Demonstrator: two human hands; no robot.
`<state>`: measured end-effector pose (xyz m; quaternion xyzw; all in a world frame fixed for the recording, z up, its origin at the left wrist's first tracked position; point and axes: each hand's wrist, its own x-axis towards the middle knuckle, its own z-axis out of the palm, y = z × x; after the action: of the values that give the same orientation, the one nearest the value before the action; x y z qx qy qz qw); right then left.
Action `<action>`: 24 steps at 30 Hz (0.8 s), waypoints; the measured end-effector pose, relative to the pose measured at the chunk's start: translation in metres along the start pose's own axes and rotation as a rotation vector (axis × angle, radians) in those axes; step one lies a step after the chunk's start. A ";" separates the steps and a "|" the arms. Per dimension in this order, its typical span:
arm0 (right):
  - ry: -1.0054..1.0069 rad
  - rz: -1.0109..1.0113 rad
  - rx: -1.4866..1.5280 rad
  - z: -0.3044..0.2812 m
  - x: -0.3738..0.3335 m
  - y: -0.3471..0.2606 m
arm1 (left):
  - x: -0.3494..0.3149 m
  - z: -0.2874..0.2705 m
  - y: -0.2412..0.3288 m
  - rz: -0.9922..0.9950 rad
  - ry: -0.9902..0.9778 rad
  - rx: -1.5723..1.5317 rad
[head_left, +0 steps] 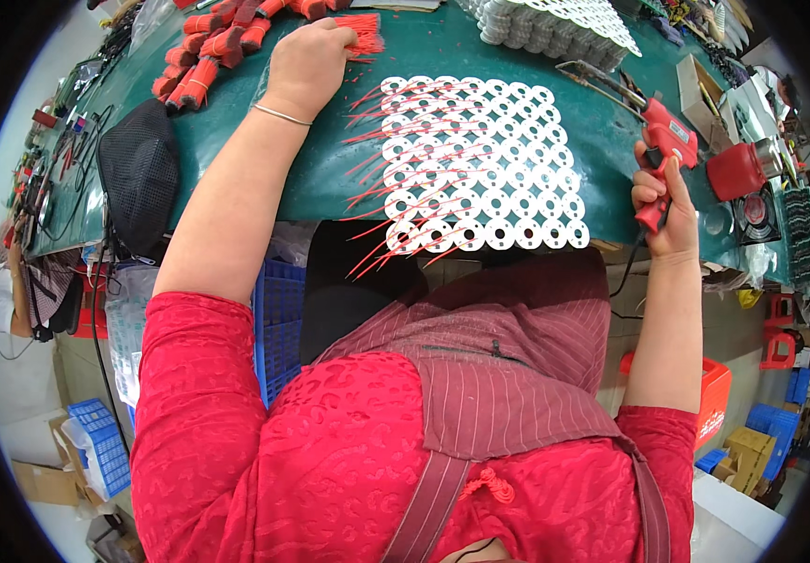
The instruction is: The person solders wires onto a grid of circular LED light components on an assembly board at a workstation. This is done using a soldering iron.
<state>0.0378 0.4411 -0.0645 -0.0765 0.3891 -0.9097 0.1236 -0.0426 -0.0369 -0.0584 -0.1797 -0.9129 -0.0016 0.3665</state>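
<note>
My left hand (pixel 309 64) is at the far side of the table, its fingers closed at a loose pile of short red wires (pixel 366 38); the fingertips are partly hidden among them. In my right hand (pixel 670 202) is a red soldering gun (pixel 670 136), held by its handle, its thin metal tip reaching left above the table. Between my hands lies a panel of white round circuit boards (pixel 494 150) in rows, each disc with a hole in the middle. Red wires (pixel 377 239) lie across its left columns, their ends sticking out past the left edge.
Bundles of red wire (pixel 200 80) lie at the far left beside a black mesh bag (pixel 138 174). A stack of white panels (pixel 555 28) stands at the back of the green table (pixel 320 188). To the right are a red container (pixel 735 172) and a small fan (pixel 755 214).
</note>
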 end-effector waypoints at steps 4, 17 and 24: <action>0.005 0.007 -0.009 -0.003 0.004 0.003 | -0.005 0.005 0.002 -0.035 -0.003 0.011; -0.005 0.005 0.005 -0.002 0.004 0.002 | 0.001 0.003 -0.001 0.092 0.079 -0.007; -0.019 0.003 -0.007 -0.003 0.003 0.001 | 0.001 -0.001 0.005 0.079 0.108 -0.068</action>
<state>0.0343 0.4411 -0.0673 -0.0848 0.3914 -0.9073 0.1283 -0.0410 -0.0324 -0.0576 -0.2279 -0.8833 -0.0279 0.4088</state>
